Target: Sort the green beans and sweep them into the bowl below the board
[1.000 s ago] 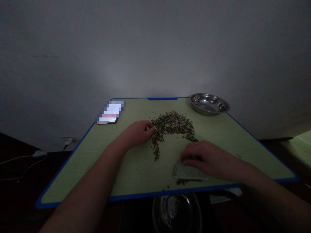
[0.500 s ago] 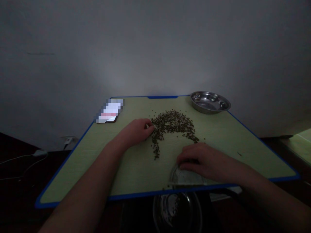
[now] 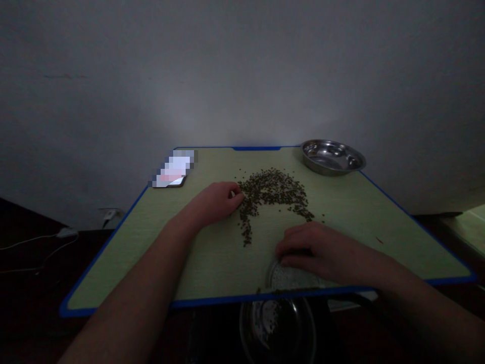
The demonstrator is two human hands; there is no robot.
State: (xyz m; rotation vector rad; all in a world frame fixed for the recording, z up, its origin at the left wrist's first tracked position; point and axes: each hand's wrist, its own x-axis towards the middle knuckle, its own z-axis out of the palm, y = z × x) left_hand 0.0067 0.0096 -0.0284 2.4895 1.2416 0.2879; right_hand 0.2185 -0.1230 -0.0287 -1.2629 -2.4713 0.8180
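Observation:
A pile of small dark seeds or beans (image 3: 275,187) is spread in an arch over the pale green table (image 3: 212,263). At the left side of the arch lies my left hand (image 3: 223,197), thumb and fingers curled together. What they hold, if anything, is too small to make out. My right hand (image 3: 308,247) is closed over the upper rim of a clear, rounded plastic piece (image 3: 286,278) at the table's front edge. Part of that piece is hidden by the hand. Dark bits lie along its lower side. Below the edge stands a shiny metal bowl (image 3: 245,328) with dark contents.
A shallow steel basin (image 3: 333,159) stands at the back right corner. A phone (image 3: 174,169) with a lit, blurred screen lies at the back left. Behind the table rises a wall (image 3: 242,76); a white cable (image 3: 64,233) runs at the left. A small brown sliver (image 3: 379,240) lies at right.
The whole view has shifted slightly, with the table appearing a little higher and to the right. Both hands keep nearly the same pose, and the pile looks unchanged.

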